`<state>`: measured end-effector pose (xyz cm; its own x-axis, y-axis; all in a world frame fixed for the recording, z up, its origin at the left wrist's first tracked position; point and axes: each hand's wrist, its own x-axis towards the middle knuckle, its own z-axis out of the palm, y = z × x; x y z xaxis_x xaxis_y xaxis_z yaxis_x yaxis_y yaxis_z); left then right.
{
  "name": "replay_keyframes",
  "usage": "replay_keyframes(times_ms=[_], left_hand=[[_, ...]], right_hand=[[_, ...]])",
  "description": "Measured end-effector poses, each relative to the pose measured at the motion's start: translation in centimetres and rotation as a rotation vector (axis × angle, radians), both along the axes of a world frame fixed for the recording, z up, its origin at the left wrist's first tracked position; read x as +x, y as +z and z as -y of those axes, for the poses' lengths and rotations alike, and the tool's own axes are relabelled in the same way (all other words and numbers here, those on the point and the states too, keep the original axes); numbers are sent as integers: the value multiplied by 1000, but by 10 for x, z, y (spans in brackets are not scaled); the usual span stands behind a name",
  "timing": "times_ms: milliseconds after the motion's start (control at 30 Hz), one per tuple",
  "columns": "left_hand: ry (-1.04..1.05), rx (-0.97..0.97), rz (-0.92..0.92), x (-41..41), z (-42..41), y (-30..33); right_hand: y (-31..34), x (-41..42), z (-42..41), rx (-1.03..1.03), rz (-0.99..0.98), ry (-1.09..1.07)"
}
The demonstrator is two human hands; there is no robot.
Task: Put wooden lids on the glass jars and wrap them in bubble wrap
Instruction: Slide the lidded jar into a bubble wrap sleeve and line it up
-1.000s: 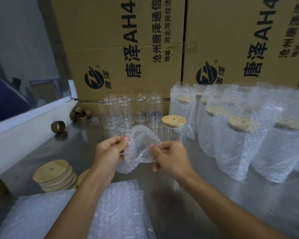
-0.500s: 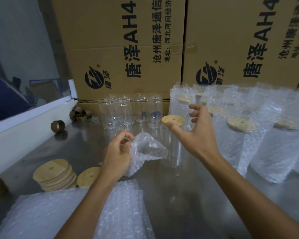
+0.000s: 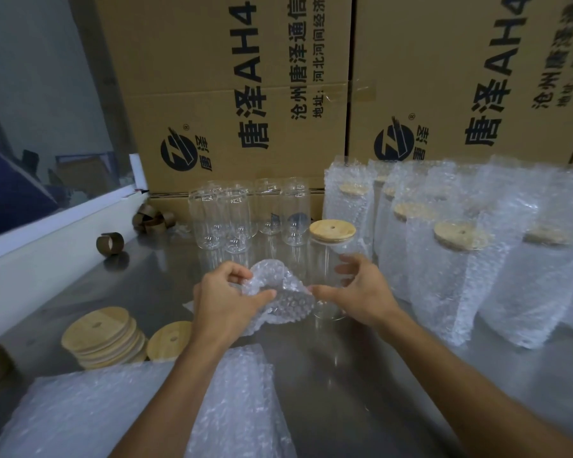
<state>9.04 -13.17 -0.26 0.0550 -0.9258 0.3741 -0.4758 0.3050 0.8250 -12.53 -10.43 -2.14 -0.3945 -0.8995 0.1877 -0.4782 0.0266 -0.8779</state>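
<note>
- At the middle of the bench, the left hand pinches a bubble wrap pouch between thumb and curled fingers, its mouth held open toward the right.
- Just beside it, the right hand curls its grip round the lower body of a clear glass jar, the thumb pointing at the pouch.
- That jar stands upright on the bench and wears a wooden lid with a small hole.
- Behind the hands stand bare glass jars, upright and lidless, close together.
- To the right, wrapped jars stand in rows, lids showing through the wrap.
- At the near left lies a stack of wooden lids, with one more lid leaning beside it.
- Nearest the camera lies a pile of flat bubble wrap.
- Cardboard boxes with printed lettering stand along the back.
</note>
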Motion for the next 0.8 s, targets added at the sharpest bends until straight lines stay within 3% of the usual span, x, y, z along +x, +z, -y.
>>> replay_keyframes(times_ms=[233,400,567,800], left_hand=[[77,-39,-33,4,1,4],[131,-61,-85,3,0,6],[150,26,-186,5,1,13],[92,18,-244,10,5,23]], right_hand=[[44,6,-12,-203,299,-72],[80,22,-34,-162,680,227],[82,38,-38,58,652,447],[76,54,-42,77,460,514]])
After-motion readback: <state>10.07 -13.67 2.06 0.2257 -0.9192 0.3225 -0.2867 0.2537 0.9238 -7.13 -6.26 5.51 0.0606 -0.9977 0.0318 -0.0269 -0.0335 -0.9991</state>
